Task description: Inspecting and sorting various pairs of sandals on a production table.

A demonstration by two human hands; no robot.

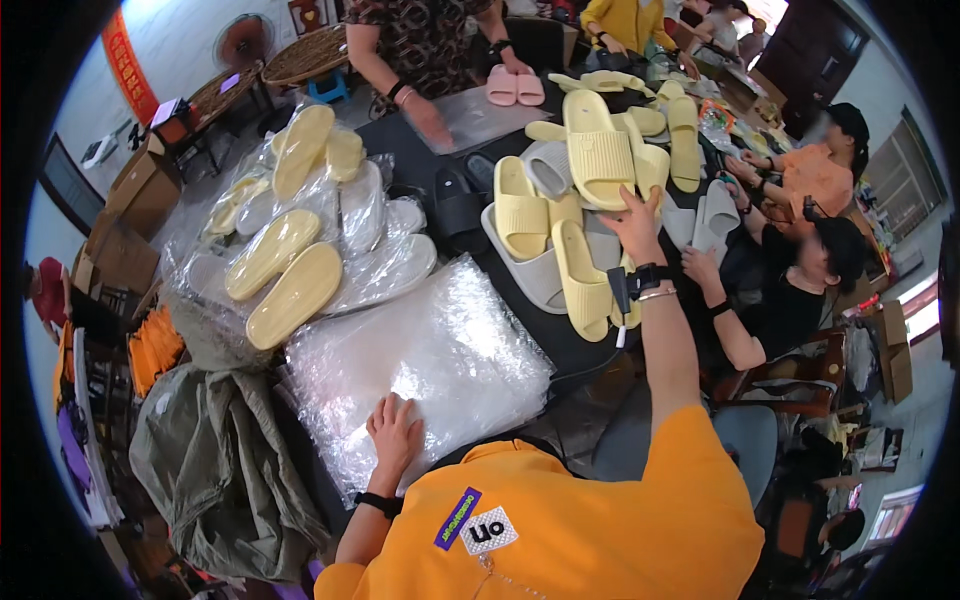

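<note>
My left hand [395, 432] lies with spread fingers on a stack of clear plastic bags [430, 350] at the near table edge. My right arm stretches forward, and my right hand [635, 228] grips the near end of a pale yellow slipper [600, 150] with a ribbed strap. That slipper is on top of a pile. Around it are another yellow slipper [522, 215], a yellow slipper slanting toward me [580, 280] and a grey slipper [528, 270]. The thumb's exact hold is partly hard to see.
Bagged yellow slippers [290, 295] heap up at left, beside an olive cloth [215, 460]. Black slippers [460, 210] lie mid-table. Across the table, a person's hand [430, 125] touches a plastic bag near pink slippers [515, 86]. At right, a co-worker [790, 290] handles grey slippers [715, 215].
</note>
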